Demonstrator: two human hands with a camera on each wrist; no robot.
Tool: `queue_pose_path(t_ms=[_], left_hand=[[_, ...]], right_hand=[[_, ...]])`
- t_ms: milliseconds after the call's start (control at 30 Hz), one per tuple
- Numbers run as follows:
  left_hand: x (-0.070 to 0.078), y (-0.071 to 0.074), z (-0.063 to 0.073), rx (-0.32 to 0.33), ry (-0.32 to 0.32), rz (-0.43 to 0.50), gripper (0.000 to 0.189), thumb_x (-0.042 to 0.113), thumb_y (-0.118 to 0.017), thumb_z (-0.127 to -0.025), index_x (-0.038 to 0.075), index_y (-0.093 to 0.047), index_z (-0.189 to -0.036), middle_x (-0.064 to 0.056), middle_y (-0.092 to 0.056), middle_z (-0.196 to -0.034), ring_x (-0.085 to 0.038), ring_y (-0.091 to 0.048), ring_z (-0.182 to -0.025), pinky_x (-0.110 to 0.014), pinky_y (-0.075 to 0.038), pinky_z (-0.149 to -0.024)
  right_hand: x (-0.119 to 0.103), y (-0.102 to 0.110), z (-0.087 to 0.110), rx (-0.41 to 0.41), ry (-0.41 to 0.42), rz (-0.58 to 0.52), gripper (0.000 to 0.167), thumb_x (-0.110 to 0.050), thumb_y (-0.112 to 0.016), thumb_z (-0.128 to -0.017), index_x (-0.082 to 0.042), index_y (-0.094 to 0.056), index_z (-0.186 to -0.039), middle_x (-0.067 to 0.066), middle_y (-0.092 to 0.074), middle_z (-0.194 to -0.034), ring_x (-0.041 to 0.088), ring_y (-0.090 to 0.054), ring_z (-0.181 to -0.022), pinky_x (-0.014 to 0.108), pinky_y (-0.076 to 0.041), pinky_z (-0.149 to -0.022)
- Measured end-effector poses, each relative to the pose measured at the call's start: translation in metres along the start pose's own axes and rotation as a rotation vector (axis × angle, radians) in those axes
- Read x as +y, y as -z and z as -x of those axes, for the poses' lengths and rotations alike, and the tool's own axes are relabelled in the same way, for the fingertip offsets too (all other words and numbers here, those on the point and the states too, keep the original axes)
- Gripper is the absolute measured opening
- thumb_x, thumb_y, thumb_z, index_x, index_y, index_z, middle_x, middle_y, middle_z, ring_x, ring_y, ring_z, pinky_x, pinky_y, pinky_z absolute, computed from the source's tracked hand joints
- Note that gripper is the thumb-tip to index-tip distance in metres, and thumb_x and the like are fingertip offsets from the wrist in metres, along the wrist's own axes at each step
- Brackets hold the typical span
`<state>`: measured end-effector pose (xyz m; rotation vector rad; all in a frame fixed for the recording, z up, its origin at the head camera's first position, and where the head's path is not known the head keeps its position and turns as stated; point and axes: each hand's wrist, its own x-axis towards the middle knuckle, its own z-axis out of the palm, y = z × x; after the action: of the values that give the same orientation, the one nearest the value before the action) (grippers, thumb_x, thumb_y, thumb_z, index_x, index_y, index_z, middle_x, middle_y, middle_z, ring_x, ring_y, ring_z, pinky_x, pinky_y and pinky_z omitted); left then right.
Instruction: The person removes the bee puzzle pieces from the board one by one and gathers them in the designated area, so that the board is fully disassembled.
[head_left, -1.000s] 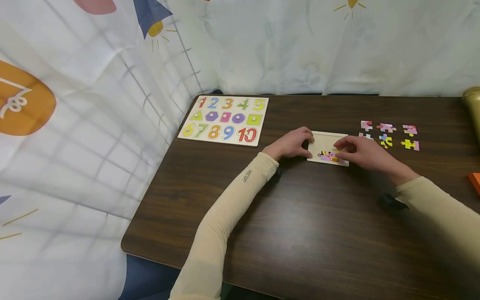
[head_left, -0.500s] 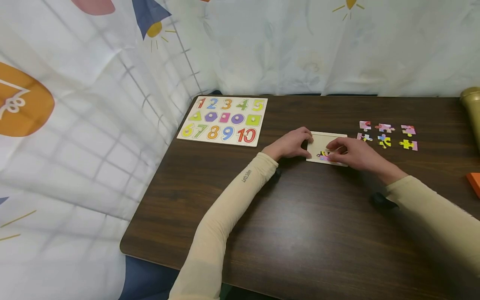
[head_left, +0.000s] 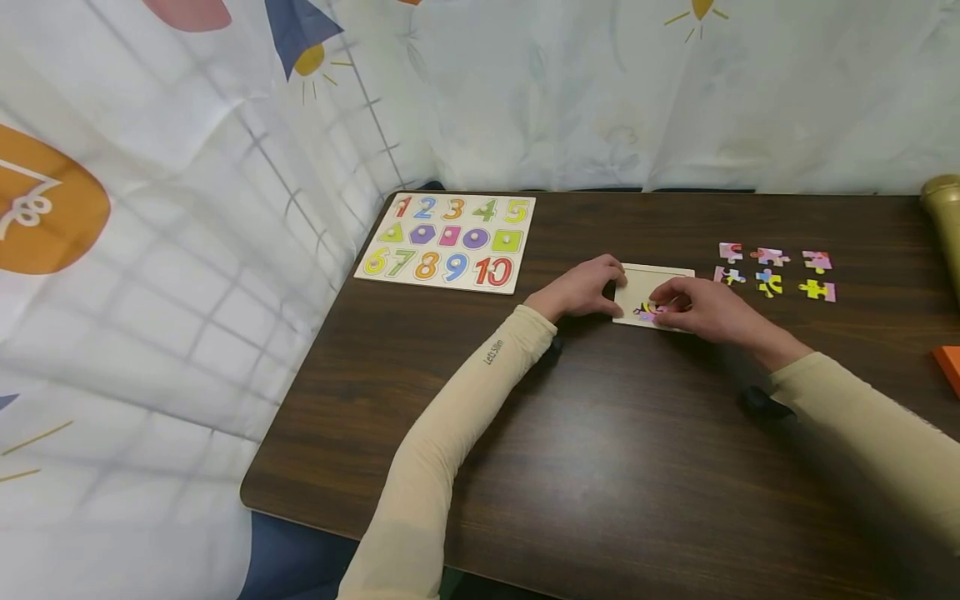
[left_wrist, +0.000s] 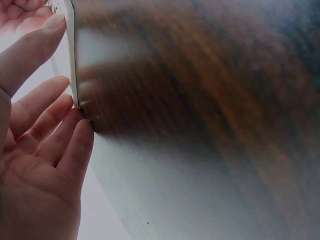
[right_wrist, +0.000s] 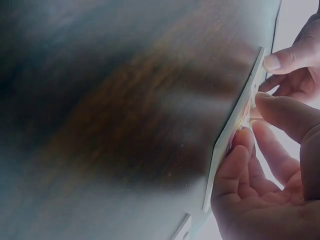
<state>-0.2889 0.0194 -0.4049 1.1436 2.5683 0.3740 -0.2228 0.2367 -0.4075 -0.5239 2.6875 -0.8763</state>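
Note:
A small wooden puzzle tray (head_left: 636, 287) with a raised rim lies on the dark table. Along its near side sit pink and yellow jigsaw pieces (head_left: 645, 315), partly covered by fingers. My left hand (head_left: 585, 287) grips the tray's left side, thumb by the near corner and fingers toward the far one. The left wrist view shows its thumb and fingertips against the thin tray edge (left_wrist: 73, 60). My right hand (head_left: 708, 308) reaches over the tray from the right, thumb and fingers pinching a jigsaw piece low in the tray; most of that piece is hidden.
Several loose jigsaw pieces (head_left: 771, 256) lie in two rows beyond the right hand. A number and shape peg board (head_left: 450, 243) lies at the table's far left. An orange object (head_left: 949, 367) and a gold-coloured cylinder (head_left: 943, 225) show at the right.
My right hand has shifted a little left over the tray with the pinched jigsaw piece, then barely moved. The left hand stays on the tray's left side.

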Motion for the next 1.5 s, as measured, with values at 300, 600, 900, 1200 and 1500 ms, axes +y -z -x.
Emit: queue_pose_path(t_ms=[300, 600, 900, 1200, 1500], left_hand=[[0.0002, 0.0001, -0.0005, -0.005, 0.003, 0.000, 0.049, 0.030, -0.074, -0.089, 0.004, -0.060, -0.128, -0.009, -0.046, -0.139, -0.017, -0.045, -0.127, -0.019, -0.031, -0.105], [0.0002, 0.0002, -0.0004, -0.007, 0.004, -0.001, 0.049, 0.030, -0.074, -0.089, 0.004, -0.060, -0.128, -0.008, -0.047, -0.138, -0.017, -0.045, -0.126, -0.019, -0.031, -0.105], [0.0001, 0.0004, -0.0008, -0.005, 0.006, 0.002, 0.048, 0.030, -0.074, -0.089, 0.004, -0.061, -0.127, -0.008, -0.046, -0.138, -0.017, -0.045, -0.126, -0.019, -0.031, -0.105], [0.0007, 0.0003, -0.0013, -0.015, 0.009, -0.009, 0.048, 0.030, -0.073, -0.089, 0.005, -0.060, -0.128, -0.008, -0.046, -0.139, -0.016, -0.045, -0.127, -0.019, -0.031, -0.105], [0.0011, 0.0005, -0.0009, -0.010, 0.014, -0.002, 0.048, 0.030, -0.073, -0.089, 0.005, -0.060, -0.128, -0.008, -0.046, -0.139, -0.017, -0.045, -0.126, -0.020, -0.032, -0.105]], right_hand=[[0.0003, -0.0022, -0.0009, -0.007, 0.033, -0.011, 0.033, -0.011, -0.071, -0.089, 0.002, -0.061, -0.118, 0.016, -0.063, -0.110, 0.028, -0.061, -0.093, 0.046, -0.047, -0.083], [0.0005, -0.0039, 0.0004, 0.019, 0.069, 0.007, 0.032, -0.008, -0.071, -0.088, 0.002, -0.062, -0.117, 0.017, -0.060, -0.109, 0.029, -0.058, -0.093, 0.047, -0.046, -0.082], [-0.0009, -0.0033, 0.0010, 0.021, 0.062, -0.026, 0.031, -0.006, -0.069, -0.090, 0.004, -0.061, -0.119, 0.020, -0.060, -0.115, 0.034, -0.060, -0.100, 0.054, -0.046, -0.088], [-0.0006, -0.0013, 0.0008, 0.025, 0.050, -0.050, 0.024, -0.008, -0.066, -0.093, 0.001, -0.066, -0.115, 0.015, -0.064, -0.108, 0.027, -0.057, -0.092, 0.045, -0.045, -0.083], [0.0044, 0.0010, 0.0013, 0.012, -0.027, -0.088, 0.026, -0.012, -0.054, -0.099, -0.003, -0.062, -0.122, 0.016, -0.063, -0.111, 0.028, -0.054, -0.095, 0.041, -0.043, -0.080]])
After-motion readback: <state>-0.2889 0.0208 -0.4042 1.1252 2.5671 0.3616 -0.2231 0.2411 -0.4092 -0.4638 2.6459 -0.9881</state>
